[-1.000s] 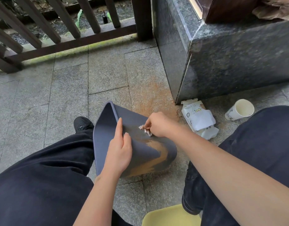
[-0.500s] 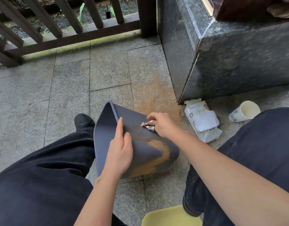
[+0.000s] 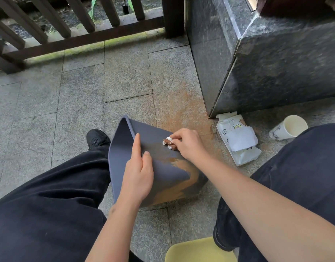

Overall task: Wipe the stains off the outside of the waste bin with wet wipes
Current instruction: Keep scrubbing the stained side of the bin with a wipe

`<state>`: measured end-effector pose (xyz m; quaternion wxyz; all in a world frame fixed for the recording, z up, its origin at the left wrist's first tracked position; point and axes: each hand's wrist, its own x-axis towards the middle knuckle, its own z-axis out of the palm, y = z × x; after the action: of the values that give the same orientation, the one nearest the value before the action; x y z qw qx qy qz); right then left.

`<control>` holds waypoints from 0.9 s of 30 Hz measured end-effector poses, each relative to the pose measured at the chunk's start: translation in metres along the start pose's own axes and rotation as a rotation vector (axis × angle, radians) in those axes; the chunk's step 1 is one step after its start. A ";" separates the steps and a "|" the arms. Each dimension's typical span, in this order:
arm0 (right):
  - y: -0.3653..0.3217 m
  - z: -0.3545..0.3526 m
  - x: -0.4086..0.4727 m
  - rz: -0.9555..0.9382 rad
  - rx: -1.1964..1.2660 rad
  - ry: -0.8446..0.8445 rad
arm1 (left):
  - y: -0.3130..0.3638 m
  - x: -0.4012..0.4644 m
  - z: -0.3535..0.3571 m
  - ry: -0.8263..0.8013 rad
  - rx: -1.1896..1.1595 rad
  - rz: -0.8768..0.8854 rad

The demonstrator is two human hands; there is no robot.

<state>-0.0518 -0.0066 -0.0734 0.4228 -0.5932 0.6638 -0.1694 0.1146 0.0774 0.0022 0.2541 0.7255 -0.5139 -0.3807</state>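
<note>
One dark blue waste bin (image 3: 162, 148) lies tilted on the stone floor (image 3: 77, 103), brown stain (image 3: 183, 178) across its side. Right hand (image 3: 187, 144) pinches a soiled wet wipe (image 3: 168, 142) against it; left hand (image 3: 138, 171) rests on it, fingers straight. Wipes pack (image 3: 238, 138) nearby.

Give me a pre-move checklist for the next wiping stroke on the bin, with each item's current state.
1. Waste bin steadied: ok, it lies on its side and the left hand rests flat on its wall.
2. Wipe in grip: ok, the right hand pinches it against the bin.
3. Wipe still usable: not ok, it is crumpled and already browned.
4. Stain left to clean: not ok, a broad brown patch remains near the base.
5. Fresh wipes at hand: ok, the wipe pack lies on the floor beside the bin, a sheet sticking out.
6. Far side of bin clean: cannot tell, hidden.
</note>
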 end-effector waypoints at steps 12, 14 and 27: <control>0.000 0.009 -0.008 -0.007 0.060 -0.063 | -0.001 -0.001 -0.001 -0.018 0.027 0.012; 0.003 0.004 -0.005 0.049 0.071 -0.017 | 0.001 -0.004 0.001 -0.035 0.047 0.026; 0.082 -0.027 -0.023 0.566 0.075 0.008 | 0.006 -0.005 0.002 -0.064 0.027 0.050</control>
<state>-0.1266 0.0274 -0.1094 0.4723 -0.3678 0.7979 -0.0714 0.1082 0.0797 0.0070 0.2371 0.7032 -0.5447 -0.3906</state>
